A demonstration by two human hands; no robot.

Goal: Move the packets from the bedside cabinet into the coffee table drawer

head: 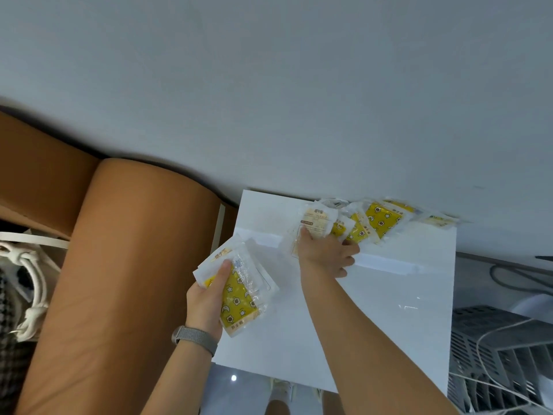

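Print on the packets, none of it legible

The packets [377, 220] in a row at centre right and the held stack of packets [239, 290] at lower centre carry small printed characters and a star-and-moon pattern, but every character is too blurred to read.

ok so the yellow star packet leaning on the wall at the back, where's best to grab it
Probably by its lower near edge. The yellow star packet leans tilted against the wall on the bedside cabinet, overlapping its neighbours, so that edge faces the person. Come from the front with the right hand, thumb on top, and pinch the flat sealed border.
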